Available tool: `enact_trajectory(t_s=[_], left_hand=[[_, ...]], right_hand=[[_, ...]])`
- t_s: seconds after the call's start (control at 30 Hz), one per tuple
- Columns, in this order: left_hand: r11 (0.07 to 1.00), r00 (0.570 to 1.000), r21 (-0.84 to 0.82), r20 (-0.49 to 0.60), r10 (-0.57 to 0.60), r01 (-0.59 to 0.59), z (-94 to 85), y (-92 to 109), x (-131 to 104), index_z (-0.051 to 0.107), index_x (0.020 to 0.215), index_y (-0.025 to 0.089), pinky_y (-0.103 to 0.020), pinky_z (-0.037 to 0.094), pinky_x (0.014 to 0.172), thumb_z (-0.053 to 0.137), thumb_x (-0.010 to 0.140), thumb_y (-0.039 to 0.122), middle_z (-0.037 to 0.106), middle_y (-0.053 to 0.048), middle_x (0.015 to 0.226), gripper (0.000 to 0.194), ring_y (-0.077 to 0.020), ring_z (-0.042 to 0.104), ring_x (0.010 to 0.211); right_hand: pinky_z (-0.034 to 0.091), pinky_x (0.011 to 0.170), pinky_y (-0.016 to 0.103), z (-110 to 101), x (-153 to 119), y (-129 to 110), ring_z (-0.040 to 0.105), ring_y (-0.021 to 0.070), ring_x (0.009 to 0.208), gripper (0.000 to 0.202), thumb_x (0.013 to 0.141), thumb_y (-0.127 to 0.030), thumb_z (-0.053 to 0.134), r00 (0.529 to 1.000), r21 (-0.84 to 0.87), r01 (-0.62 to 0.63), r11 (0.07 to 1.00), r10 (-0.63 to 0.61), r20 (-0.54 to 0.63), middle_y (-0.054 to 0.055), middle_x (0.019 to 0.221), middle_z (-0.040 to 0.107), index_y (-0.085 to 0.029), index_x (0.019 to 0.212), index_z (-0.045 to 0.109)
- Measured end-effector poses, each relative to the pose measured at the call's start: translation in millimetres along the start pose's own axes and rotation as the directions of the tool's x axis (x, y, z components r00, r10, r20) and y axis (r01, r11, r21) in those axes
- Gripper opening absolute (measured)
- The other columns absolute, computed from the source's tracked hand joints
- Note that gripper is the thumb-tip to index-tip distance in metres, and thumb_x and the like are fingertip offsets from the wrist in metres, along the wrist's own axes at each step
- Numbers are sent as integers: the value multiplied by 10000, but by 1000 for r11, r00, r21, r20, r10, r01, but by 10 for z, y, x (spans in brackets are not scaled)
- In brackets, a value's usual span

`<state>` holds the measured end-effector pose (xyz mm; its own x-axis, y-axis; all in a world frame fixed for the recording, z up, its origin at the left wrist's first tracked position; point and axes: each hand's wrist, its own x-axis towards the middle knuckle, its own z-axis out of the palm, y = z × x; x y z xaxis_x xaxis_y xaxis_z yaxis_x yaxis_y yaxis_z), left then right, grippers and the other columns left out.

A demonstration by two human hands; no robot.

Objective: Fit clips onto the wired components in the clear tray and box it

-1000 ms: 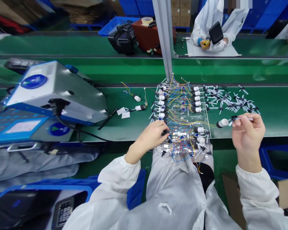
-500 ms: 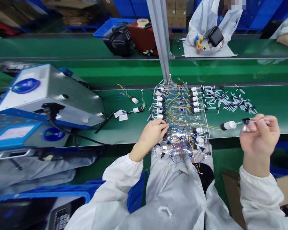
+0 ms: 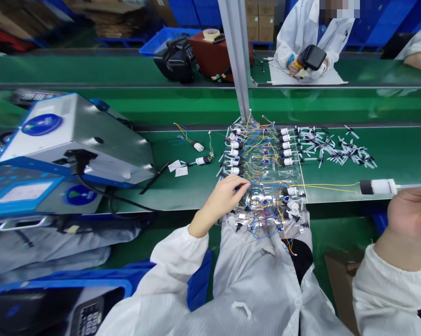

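My right hand (image 3: 411, 212) is at the far right, partly out of frame. It is closed on a thin tube (image 3: 410, 186) with a black fitting. The tube joins a white cylinder with a black end (image 3: 377, 186), held level in the air. Yellow wires (image 3: 331, 186) stretch taut from the cylinder leftward. My left hand (image 3: 228, 193) is closed in a pinch on thin wires (image 3: 257, 183), over a clear plastic tray (image 3: 282, 175). Rows of similar white-and-black cylinders (image 3: 285, 145) with tangled wires lie in the tray.
Loose tube pieces with black fittings (image 3: 336, 148) lie right of the tray. Left are two wired cylinders (image 3: 202, 160), a black pen-like stick (image 3: 154, 178) and a metal-sided machine (image 3: 101, 144) with a cable. A post (image 3: 236, 56) rises behind. Another person (image 3: 301, 37) works across the bench.
My right hand has moved right, carrying the tube and cylinder and drawing the yellow wires out further. My left hand stays almost in place. Across the bench, the other person's hands shifted slightly.
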<state>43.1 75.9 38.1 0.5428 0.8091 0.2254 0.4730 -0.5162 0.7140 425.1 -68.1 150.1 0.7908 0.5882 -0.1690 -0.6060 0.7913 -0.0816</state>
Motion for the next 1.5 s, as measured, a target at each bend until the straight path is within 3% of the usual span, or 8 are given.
enact_trajectory(t_s=[0.23, 0.37, 0.7, 0.83, 0.97, 1.1, 1.27, 1.5], left_hand=[[967, 974, -213, -148, -171, 138, -160, -3, 71, 777, 994, 188, -297, 509, 775, 703, 921, 338, 754, -69, 946, 182, -187, 668, 846], [762, 930, -615, -123, -346, 202, -468, -36, 72, 767, 1030, 163, -237, 441, 566, 837, 813, 355, 672, -17, 695, 298, -128, 590, 610], [680, 636, -661, -680, -365, -316, -924, -22, 91, 736, 985, 295, -187, 554, 700, 791, 916, 382, 774, 118, 898, 124, -66, 711, 835], [700, 674, -678, -627, -391, -224, -713, 149, 280, 736, 1053, 267, -275, 627, 822, 871, 817, 380, 800, 41, 1013, 296, -136, 761, 923], [770, 840, -627, -476, -260, -117, -369, 402, 517, 756, 989, 217, -270, 599, 698, 871, 803, 363, 795, -31, 1003, 263, -153, 744, 794], [903, 978, -420, -207, 5, -93, 52, 622, 721, 811, 1016, 199, -308, 589, 766, 852, 827, 306, 787, -76, 1028, 221, -178, 718, 866], [925, 994, -378, 86, 67, -30, 515, 594, 892, 807, 1057, 183, -324, 578, 784, 842, 854, 334, 788, -87, 999, 256, -173, 702, 844], [896, 993, -443, 86, 87, -40, 756, 375, 898, 823, 1096, 205, -334, 588, 823, 843, 859, 350, 792, -98, 1041, 279, -188, 724, 921]], right_hand=[[611, 544, 240, 21, 236, 49, 642, 92, 621, 272, 1092, -206, 466, 975, -186, 3, 983, 39, 218, -3, 858, 626, -240, 845, 573], [598, 584, 161, -142, 466, 169, 656, 61, 649, 335, 1082, -123, 426, 958, -444, 173, 879, -46, 284, 21, 834, 659, -168, 826, 637], [629, 673, 274, -1240, 320, 989, 711, 128, 666, 220, 788, -276, 870, 929, -840, 183, 511, 189, 318, 24, 810, 741, -182, 869, 687], [616, 710, 277, -1588, 333, 943, 711, 128, 705, 200, 806, -301, 859, 932, -908, 249, 336, 171, 319, 6, 838, 736, -188, 905, 727], [604, 851, 312, -1588, 319, 878, 712, 152, 889, 97, 855, -288, 810, 847, -877, 454, 159, 229, 480, 27, 942, 737, -226, 929, 794], [615, 882, 365, -1391, 181, 1017, 718, 174, 913, 128, 894, -282, 767, 783, -859, 461, 220, 353, 511, 34, 988, 723, -275, 1012, 814], [608, 724, 317, -1289, 41, 1219, 691, 163, 809, 155, 819, -269, 845, 786, -882, 316, 350, 424, 450, 18, 897, 706, -267, 963, 787], [569, 811, 336, -1364, 15, 1285, 693, 184, 940, 46, 885, -208, 787, 765, -869, 338, 363, 431, 478, 49, 956, 731, -250, 893, 803]])
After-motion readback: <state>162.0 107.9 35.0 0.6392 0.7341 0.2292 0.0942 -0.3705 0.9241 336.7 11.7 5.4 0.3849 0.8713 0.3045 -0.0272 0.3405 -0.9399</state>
